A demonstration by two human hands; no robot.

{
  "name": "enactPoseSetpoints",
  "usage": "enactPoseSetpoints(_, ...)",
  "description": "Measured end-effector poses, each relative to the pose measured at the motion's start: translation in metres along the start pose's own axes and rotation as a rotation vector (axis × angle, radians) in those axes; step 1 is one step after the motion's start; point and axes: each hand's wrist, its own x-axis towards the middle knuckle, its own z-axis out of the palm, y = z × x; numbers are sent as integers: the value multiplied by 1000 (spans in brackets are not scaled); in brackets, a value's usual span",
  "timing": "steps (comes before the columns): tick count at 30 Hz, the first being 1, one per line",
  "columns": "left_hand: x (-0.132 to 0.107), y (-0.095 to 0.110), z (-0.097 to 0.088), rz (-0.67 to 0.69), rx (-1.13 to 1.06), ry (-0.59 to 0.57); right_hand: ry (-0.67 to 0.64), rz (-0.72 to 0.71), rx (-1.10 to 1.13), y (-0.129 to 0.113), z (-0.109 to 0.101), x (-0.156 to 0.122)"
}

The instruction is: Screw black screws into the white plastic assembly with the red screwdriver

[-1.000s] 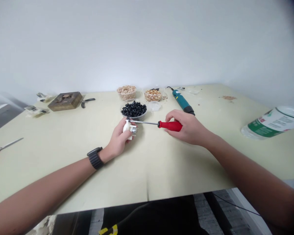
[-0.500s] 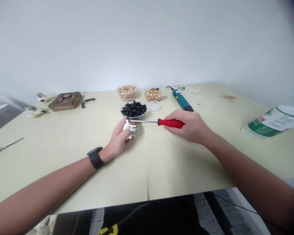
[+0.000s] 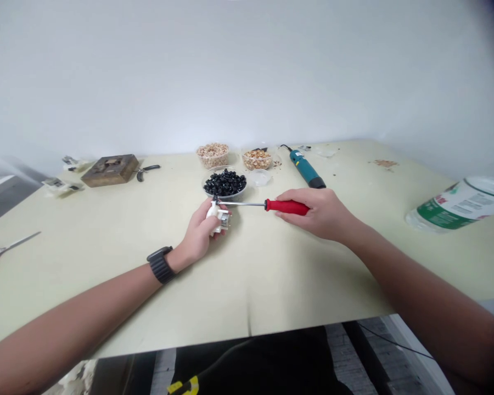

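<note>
My left hand (image 3: 201, 227), with a black watch on the wrist, is closed around a small white plastic part with a silvery metal piece (image 3: 216, 216) on its right side. A small black piece sits at the top of that part. In my right hand (image 3: 319, 214) is a red-handled screwdriver (image 3: 288, 207), held level with its shaft pointing left. The shaft's tip meets the top of the white part, at the black piece; the exact contact is too small to make out. Just behind my left hand stands a clear bowl of small black pieces (image 3: 225, 183).
Behind are tubs of small beige pieces (image 3: 212, 155) and brass-coloured pieces (image 3: 257, 159), a clear lid (image 3: 260, 177) and a teal power tool (image 3: 307, 169). Left are a brown box (image 3: 110, 170), black-handled pliers (image 3: 147, 172) and a red-handled tool (image 3: 8, 249). A large labelled container (image 3: 456, 204) lies right.
Almost nothing differs. Both hands keep their places, the screwdriver still against the white part; my right hand has shifted only very slightly.
</note>
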Motion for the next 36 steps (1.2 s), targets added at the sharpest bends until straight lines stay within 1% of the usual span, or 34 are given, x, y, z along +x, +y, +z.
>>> enactPoseSetpoints(8,0,0,-1,-3,15,-4,-27,3,-3,-1,-2,1)
enactPoseSetpoints(20,0,4,1,-18,11,20,-70,53,52,-5,-3,1)
enactPoseSetpoints(29,0,2,-1,-22,13,11,-81,58,36,-5,-4,1)
enactPoseSetpoints(36,-1,4,0,-13,35,12,-102,79,37,-5,-5,1)
